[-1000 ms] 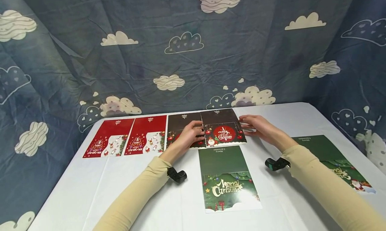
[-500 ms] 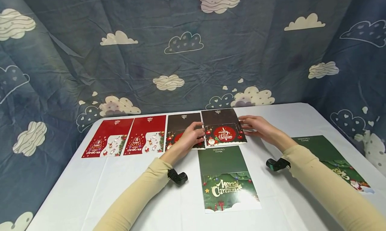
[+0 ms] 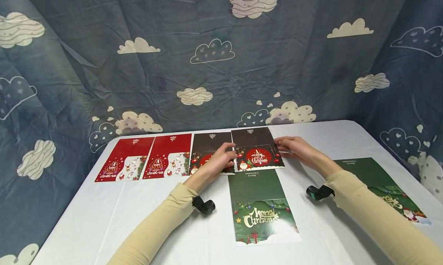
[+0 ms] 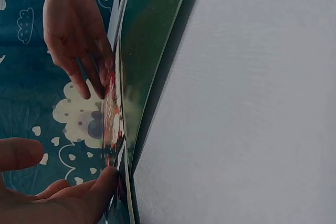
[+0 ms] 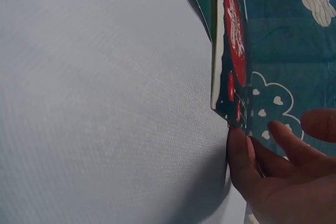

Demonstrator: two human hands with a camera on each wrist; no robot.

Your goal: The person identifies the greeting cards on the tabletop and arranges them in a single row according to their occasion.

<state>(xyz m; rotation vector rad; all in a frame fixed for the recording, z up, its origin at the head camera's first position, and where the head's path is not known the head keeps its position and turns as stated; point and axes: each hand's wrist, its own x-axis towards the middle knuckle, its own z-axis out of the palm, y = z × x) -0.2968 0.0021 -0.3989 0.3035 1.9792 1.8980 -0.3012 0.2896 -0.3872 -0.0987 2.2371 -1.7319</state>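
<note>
Two dark Christmas cards lie side by side at the back middle of the table in the head view. My left hand (image 3: pixel 219 160) rests on the left dark card (image 3: pixel 211 140), its fingertips at the seam between the two. The right dark card (image 3: pixel 257 157) shows a red circle with white lettering. At its right edge, the fingers of my right hand (image 3: pixel 298 150) touch the card. In the right wrist view, the fingertips (image 5: pixel 239 142) meet that card's corner. Both thumbs stand away from the cards. A green "Merry Christmas" card (image 3: pixel 261 215) lies just in front, its top edge against the dark cards.
Two red Christmas cards (image 3: pixel 121 157) lie in the same row at the left. A second green card (image 3: pixel 384 184) lies at the right, partly behind the right sleeve (image 3: pixel 373 211). A blue cloud-print curtain (image 3: pixel 221 76) hangs behind the white table (image 3: pixel 155 219).
The right dark card has straightened and shifted slightly right, so it no longer overlaps the left dark card as before. The hands stay nearly in place; the head view has tilted a little.
</note>
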